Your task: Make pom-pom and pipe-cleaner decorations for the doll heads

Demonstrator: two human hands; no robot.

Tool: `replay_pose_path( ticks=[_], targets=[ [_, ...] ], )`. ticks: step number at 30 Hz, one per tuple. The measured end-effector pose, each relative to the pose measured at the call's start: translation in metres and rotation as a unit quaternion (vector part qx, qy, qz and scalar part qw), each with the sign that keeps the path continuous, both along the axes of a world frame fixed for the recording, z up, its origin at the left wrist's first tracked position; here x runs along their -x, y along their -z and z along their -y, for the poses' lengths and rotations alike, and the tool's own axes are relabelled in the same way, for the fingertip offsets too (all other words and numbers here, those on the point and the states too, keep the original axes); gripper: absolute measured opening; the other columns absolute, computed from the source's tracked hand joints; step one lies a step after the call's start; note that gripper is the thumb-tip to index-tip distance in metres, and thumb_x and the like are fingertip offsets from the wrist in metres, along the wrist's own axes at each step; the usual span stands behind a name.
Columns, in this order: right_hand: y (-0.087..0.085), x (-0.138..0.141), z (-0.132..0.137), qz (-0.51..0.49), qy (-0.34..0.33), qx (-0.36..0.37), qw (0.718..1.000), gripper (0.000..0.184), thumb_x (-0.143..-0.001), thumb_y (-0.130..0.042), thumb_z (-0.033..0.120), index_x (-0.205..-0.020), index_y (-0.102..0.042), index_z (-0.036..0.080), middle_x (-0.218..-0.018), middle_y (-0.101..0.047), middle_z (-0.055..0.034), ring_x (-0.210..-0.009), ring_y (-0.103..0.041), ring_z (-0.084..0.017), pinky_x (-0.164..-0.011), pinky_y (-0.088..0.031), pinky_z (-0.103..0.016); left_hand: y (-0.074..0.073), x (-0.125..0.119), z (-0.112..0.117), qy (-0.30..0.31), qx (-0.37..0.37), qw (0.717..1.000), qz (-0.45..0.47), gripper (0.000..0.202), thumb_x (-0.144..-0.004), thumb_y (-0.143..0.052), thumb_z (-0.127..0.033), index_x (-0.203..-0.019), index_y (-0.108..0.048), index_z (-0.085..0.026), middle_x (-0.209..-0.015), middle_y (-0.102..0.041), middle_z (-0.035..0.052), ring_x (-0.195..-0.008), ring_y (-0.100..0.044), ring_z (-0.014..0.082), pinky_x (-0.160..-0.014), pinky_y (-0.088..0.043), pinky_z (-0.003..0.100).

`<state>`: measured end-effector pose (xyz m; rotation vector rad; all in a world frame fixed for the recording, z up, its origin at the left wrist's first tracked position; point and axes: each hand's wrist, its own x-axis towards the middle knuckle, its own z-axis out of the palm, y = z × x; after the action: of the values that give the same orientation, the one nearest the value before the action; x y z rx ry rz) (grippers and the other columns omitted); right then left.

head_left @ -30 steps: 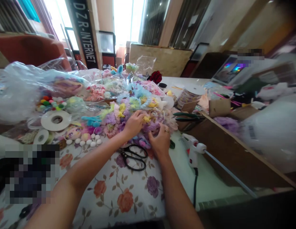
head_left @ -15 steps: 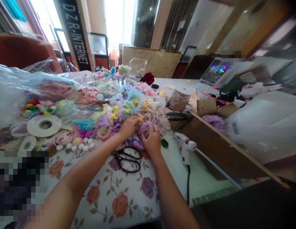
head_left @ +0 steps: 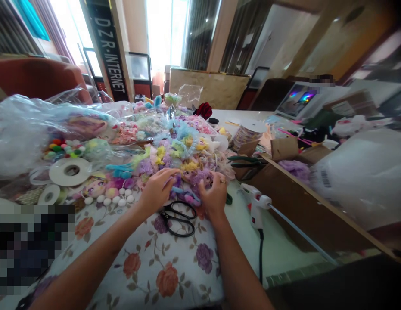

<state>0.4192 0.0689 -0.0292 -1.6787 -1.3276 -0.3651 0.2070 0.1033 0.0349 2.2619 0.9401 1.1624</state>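
Note:
A heap of pastel lace and fluffy trimmings (head_left: 161, 155) lies in front of me. My right hand (head_left: 215, 198), with a ring on one finger, has its thumb and fingers round a purple fluffy lace piece (head_left: 200, 177) at the heap's near edge. To its left, my left hand (head_left: 158, 191) hovers over the edge of the heap, fingers stretched forward and slightly bent, with nothing visible in them. Black-handled scissors (head_left: 179, 218) lie just below both hands, their blades partly hidden. Between the hands lies a blue and purple strip (head_left: 187, 194).
A white glue gun (head_left: 256, 206) rests at the right beside a cardboard box (head_left: 293, 211). Green-handled pliers (head_left: 244, 161) lie at the box's edge. Ribbon spools (head_left: 71, 171), white beads (head_left: 114, 201) and plastic bags (head_left: 19, 137) are on the left. Flowered cloth (head_left: 145, 267) covers the near table.
My left hand has drawn back from the purple piece, toward the left and nearer to me. My right hand stays at the piece. The whole view has shifted slightly.

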Motion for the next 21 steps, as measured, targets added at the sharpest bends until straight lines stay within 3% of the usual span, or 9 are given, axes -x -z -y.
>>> replay_pose_path(
  ticks=[4,7,9,11,13,15,18,21],
  targets=[
    [-0.007,0.005,0.005,-0.003,-0.020,-0.024,1.000,0.031,-0.085,-0.052,0.033,-0.108,-0.060,0.015,-0.109,-0.059,-0.0171,-0.107,-0.057,-0.031,-0.090,-0.050,-0.049,0.011,0.070,0.031,-0.132,0.100,0.986,0.030,0.028,-0.090,-0.054,-0.038,-0.112,-0.068,-0.025,-0.108,-0.074,0.0038,-0.098,-0.069,0.0209,-0.087,-0.055,0.032],
    [-0.013,0.018,0.011,-0.006,-0.051,-0.040,0.998,0.024,-0.087,-0.052,0.034,-0.100,-0.063,0.017,-0.104,-0.064,-0.0144,-0.097,-0.063,-0.028,-0.084,-0.053,-0.045,0.027,0.119,0.043,-0.223,0.148,0.963,0.042,0.029,-0.087,-0.056,-0.044,-0.100,-0.070,-0.023,-0.086,-0.075,0.0016,-0.079,-0.069,0.0202,-0.076,-0.055,0.031],
    [-0.015,0.032,0.018,-0.017,-0.099,-0.016,0.995,0.020,-0.088,-0.054,0.035,-0.094,-0.064,0.019,-0.092,-0.068,-0.0095,-0.081,-0.066,-0.024,-0.077,-0.054,-0.039,0.032,0.143,0.045,-0.255,0.165,0.952,0.037,0.031,-0.088,-0.052,-0.046,-0.092,-0.069,-0.021,-0.073,-0.071,0.0000,-0.070,-0.066,0.0189,-0.069,-0.052,0.029],
    [-0.013,0.047,0.029,-0.015,-0.173,0.053,0.983,0.020,-0.090,-0.055,0.038,-0.092,-0.065,0.020,-0.080,-0.070,-0.0046,-0.068,-0.066,-0.021,-0.068,-0.054,-0.034,0.032,0.160,0.043,-0.275,0.165,0.947,0.015,0.035,-0.091,-0.047,-0.046,-0.083,-0.067,-0.020,-0.068,-0.068,-0.0003,-0.066,-0.064,0.0181,-0.068,-0.050,0.028],
    [-0.007,0.061,0.040,0.035,-0.220,0.112,0.969,0.024,-0.091,-0.055,0.041,-0.089,-0.068,0.021,-0.079,-0.072,-0.0049,-0.070,-0.069,-0.022,-0.067,-0.054,-0.034,0.028,0.169,0.038,-0.285,0.153,0.946,-0.023,0.040,-0.094,-0.041,-0.045,-0.075,-0.065,-0.019,-0.069,-0.067,0.0014,-0.069,-0.063,0.0186,-0.069,-0.048,0.029],
    [0.001,0.071,0.051,0.106,-0.209,0.138,0.962,0.028,-0.092,-0.054,0.044,-0.090,-0.070,0.021,-0.082,-0.074,-0.0075,-0.077,-0.070,-0.027,-0.071,-0.054,-0.039,0.025,0.170,0.031,-0.283,0.127,0.948,-0.068,0.041,-0.095,-0.038,-0.041,-0.073,-0.064,-0.019,-0.074,-0.069,0.0039,-0.074,-0.064,0.0200,-0.074,-0.048,0.031],
    [0.011,0.077,0.062,0.158,-0.192,0.149,0.957,0.033,-0.092,-0.053,0.044,-0.096,-0.071,0.018,-0.089,-0.073,-0.0113,-0.082,-0.070,-0.031,-0.075,-0.055,-0.045,0.027,0.159,0.022,-0.258,0.084,0.955,-0.117,0.028,-0.095,-0.043,-0.030,-0.086,-0.067,-0.018,-0.091,-0.070,0.0072,-0.089,-0.064,0.0226,-0.083,-0.048,0.035],
    [0.014,0.075,0.066,0.147,-0.199,0.160,0.956,0.033,-0.091,-0.054,0.042,-0.103,-0.071,0.017,-0.095,-0.073,-0.0134,-0.087,-0.070,-0.031,-0.077,-0.056,-0.046,0.035,0.143,0.019,-0.218,0.066,0.963,-0.141,0.021,-0.092,-0.047,-0.020,-0.101,-0.066,-0.018,-0.104,-0.068,0.0090,-0.100,-0.062,0.0236,-0.089,-0.049,0.037]
  ],
)
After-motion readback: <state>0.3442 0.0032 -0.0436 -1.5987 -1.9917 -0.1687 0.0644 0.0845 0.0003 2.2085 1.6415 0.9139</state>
